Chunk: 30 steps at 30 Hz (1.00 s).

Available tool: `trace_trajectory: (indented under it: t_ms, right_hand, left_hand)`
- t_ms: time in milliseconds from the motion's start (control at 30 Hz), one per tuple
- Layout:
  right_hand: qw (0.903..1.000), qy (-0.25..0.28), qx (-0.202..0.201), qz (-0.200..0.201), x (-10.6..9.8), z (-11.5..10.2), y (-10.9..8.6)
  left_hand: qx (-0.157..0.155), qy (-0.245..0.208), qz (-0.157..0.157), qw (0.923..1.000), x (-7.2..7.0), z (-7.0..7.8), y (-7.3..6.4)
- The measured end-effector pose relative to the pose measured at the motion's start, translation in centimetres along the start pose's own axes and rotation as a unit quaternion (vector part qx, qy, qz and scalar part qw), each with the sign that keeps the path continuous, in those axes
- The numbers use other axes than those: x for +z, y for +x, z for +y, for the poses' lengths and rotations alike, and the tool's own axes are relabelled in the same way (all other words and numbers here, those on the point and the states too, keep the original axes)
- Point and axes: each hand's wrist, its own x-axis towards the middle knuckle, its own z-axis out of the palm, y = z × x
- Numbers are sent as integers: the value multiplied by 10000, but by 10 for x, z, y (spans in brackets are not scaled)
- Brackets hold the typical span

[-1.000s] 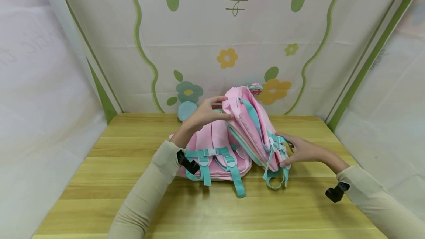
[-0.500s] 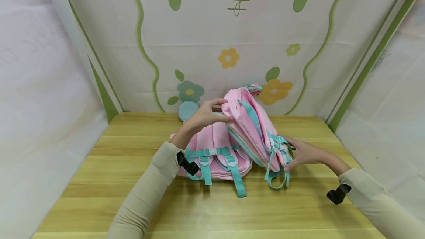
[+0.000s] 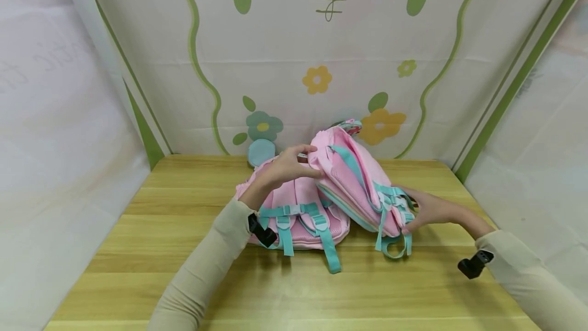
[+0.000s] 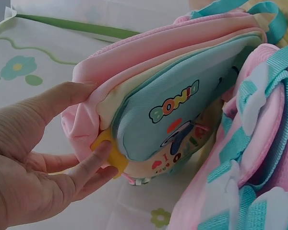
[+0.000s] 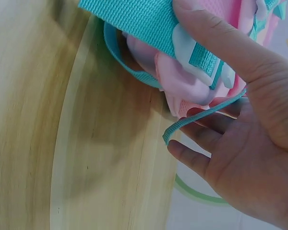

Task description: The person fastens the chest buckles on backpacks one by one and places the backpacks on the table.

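A pink backpack [image 3: 344, 183] with turquoise straps leans at a slant between both hands. My left hand [image 3: 289, 165] grips one end of it, thumb on the near edge and fingers curled round the other side. In the left wrist view its pale blue front panel [image 4: 158, 110] carries printed letters. The opposite end, with strap buckles, is held by my right hand [image 3: 429, 211], the thumb lying on a turquoise strap [image 5: 139, 21] in the right wrist view. A second pink backpack [image 3: 277, 195] rests on the table just left of it, straps facing me, partly covered by my left arm.
Behind the second backpack stands a pale blue round thing [image 3: 261, 152]. The wooden table [image 3: 184, 249] ends at a flower-printed fabric wall [image 3: 275, 40], with more fabric at both sides. Loose strap ends [image 3: 332, 254] trail onto the tabletop.
The held backpack has tipped further over, its upper end sinking and its buckle end shifting right. Both hands keep hold of it, the right hand moving outward. The second backpack stays put.
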Motion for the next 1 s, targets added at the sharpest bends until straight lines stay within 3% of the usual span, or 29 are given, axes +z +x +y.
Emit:
trace_trajectory:
  t_ms: [367,567,1000]
  right_hand:
    - [9991,-292,283,114,-12,2,-16]
    - [9988,-167,441,115,-16,11,-25]
    - [9978,-153,621,155,-24,21,-42]
  left_hand:
    - [25,517,-182,9985,19,-8,5]
    - [82,577,-294,9979,29,-8,8]
    - [-122,727,-560,9957,50,-11,16]
